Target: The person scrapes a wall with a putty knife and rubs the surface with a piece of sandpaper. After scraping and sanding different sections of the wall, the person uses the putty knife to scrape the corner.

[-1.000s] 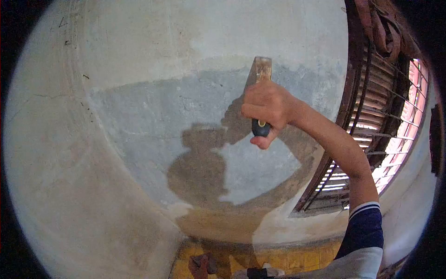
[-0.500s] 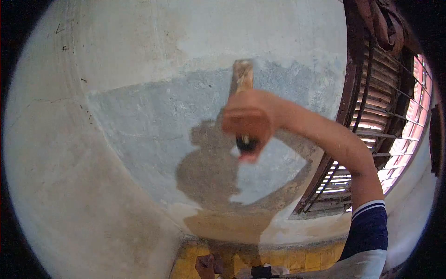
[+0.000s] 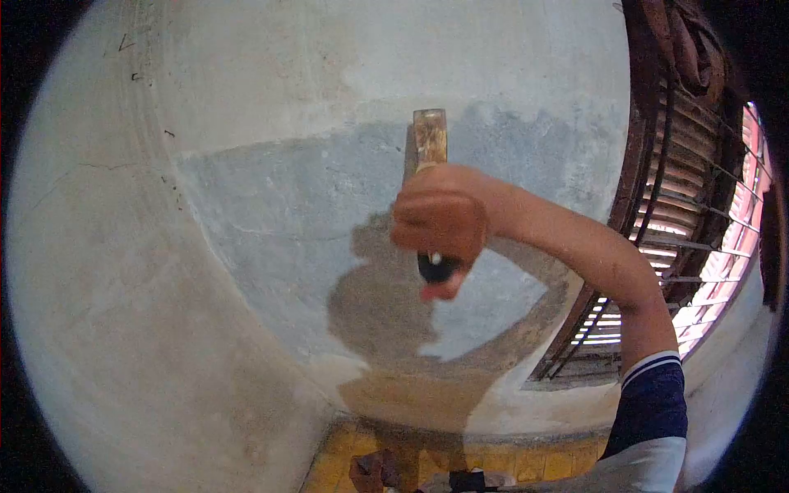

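My right hand [image 3: 440, 218] is raised in front of the wall [image 3: 271, 222] and grips the black handle of a scraper [image 3: 431, 140]. Its flat, rust-coloured blade points up and lies against the grey patch of wall, just under the line where paler plaster begins. The arm reaches in from the lower right, with a navy and white sleeve [image 3: 649, 411]. My left hand [image 3: 374, 470] shows only at the bottom edge; whether it holds anything is unclear.
A wooden louvred window [image 3: 682, 238] with metal bars stands at the right. Yellow floor tiles [image 3: 501, 460] show at the bottom. My shadow falls across the wall below the scraper.
My right hand with the scraper has shifted left and a little down along the wall, and the blade now stands more upright. The view has shifted slightly.
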A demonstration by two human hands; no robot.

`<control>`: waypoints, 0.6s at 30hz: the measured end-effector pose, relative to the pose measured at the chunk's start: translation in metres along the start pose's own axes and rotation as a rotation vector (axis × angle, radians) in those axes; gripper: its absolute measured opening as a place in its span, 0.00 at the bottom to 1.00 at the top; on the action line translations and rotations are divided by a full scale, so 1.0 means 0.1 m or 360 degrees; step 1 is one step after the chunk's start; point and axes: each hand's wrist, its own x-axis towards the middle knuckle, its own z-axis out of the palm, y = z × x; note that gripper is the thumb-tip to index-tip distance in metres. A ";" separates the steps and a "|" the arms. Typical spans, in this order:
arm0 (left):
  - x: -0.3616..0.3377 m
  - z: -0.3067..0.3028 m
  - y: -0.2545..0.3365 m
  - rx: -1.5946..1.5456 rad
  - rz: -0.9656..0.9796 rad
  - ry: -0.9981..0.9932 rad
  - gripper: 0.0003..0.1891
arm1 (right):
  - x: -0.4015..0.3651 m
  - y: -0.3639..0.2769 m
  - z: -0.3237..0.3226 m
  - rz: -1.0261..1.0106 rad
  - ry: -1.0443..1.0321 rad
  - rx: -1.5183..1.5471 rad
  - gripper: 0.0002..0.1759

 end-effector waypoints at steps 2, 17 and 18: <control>0.02 -0.02 -0.01 -0.0006 0.0004 0.0011 0.18 | 0.08 -0.05 0.03 -0.0061 -0.0027 0.0058 0.27; 0.15 -0.30 -0.03 0.0004 0.0002 -0.0026 0.18 | 0.11 0.15 -0.05 0.0089 0.0009 -0.0141 0.26; 0.16 -0.31 -0.03 0.0002 0.0003 -0.0031 0.18 | 0.14 0.08 -0.04 0.0087 -0.0018 -0.0115 0.26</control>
